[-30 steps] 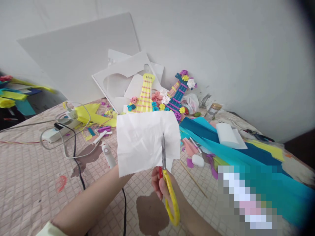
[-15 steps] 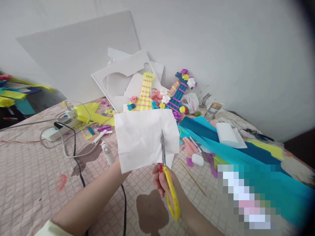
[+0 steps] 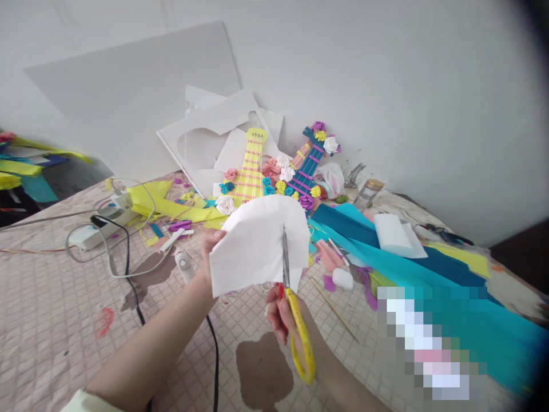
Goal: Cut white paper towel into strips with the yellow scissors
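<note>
A white paper sheet (image 3: 253,246) hangs in front of me, its top edge bowed over in a curve. My left hand (image 3: 210,246) grips its left side; most of the fingers are hidden behind the sheet. Scissors with red and yellow handles (image 3: 302,337) are in my right hand (image 3: 285,315), below the sheet. Their blades point up and overlap the right part of the paper, nearly together. Behind the sheet stands a yellow paper guitar (image 3: 252,166) with paper flowers, and beside it a blue one (image 3: 309,166).
At left lie a power strip (image 3: 81,236), cables and a white glue gun (image 3: 184,264). Blue and teal crepe paper (image 3: 412,286) spreads over the right side, with a white paper roll (image 3: 392,234) on it. A wooden stick (image 3: 334,309) and a glass jar (image 3: 369,193) are nearby.
The sheet's top edge has bent into a curve and its left side has shifted right. My left hand's grip now shows at the left edge. The scissors have barely moved.
</note>
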Demonstrator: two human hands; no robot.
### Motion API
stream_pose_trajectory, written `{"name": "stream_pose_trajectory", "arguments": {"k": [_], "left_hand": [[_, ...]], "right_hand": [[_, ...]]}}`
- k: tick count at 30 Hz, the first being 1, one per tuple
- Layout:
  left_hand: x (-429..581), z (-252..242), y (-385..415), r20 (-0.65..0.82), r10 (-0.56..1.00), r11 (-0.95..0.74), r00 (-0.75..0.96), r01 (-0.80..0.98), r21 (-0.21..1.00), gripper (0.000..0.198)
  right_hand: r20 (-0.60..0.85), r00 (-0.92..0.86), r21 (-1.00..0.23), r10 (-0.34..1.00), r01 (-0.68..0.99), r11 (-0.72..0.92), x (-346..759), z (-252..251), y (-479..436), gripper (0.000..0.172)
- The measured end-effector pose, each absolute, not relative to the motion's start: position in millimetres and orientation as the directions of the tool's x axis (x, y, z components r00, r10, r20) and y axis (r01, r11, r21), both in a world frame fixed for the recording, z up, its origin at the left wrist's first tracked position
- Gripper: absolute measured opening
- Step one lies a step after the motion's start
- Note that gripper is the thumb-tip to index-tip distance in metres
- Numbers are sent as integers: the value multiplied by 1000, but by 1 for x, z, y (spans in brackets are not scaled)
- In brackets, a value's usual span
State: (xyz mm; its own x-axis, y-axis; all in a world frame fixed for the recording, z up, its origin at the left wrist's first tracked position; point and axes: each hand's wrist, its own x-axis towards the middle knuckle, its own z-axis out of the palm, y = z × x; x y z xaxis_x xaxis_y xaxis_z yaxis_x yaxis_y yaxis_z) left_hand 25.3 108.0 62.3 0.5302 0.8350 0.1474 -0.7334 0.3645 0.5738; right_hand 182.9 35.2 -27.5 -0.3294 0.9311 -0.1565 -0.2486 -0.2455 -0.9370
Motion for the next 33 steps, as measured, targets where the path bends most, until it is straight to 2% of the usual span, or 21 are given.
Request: {"name": "stream_pose_trajectory", "arguments": {"k": [3,5,8,12,14,18,22,27,33], "left_hand": [[29,63,107,221,854,283,471,-777,563,32],[32,66,107,219,867,233,447,-753,615,28],[33,69,108,117,881,262,459,-678,687,40],[31,72,112,-50,867,401,496,-633,662,46],[30,72,115,-76,857,433,511,-630,645,47],[27,72,119,-37,841,443,539,-649,619,53],[24,73,123,14,813,448,583,-640,624,57],[23,75,124,21,788,459,615,-611,645,56],[22,75,124,48,761,453,647,-583,674,50]], "right_hand": [[-145,-337,-950,930,-215,-226,187,-26,35,58],[-112,-290,-962,950,-207,-177,189,-22,33,55],[-71,-225,-979,972,-173,-112,190,-16,30,51],[-58,-234,-983,971,-156,-96,192,-8,28,50],[-64,-245,-978,967,-178,-110,192,-2,28,52],[-67,-277,-968,959,-216,-131,189,17,28,60],[-77,-286,-964,955,-222,-145,189,30,23,60],[23,-375,-991,927,-132,-29,198,22,23,50],[47,-404,-996,914,-91,11,200,19,27,56]]}}
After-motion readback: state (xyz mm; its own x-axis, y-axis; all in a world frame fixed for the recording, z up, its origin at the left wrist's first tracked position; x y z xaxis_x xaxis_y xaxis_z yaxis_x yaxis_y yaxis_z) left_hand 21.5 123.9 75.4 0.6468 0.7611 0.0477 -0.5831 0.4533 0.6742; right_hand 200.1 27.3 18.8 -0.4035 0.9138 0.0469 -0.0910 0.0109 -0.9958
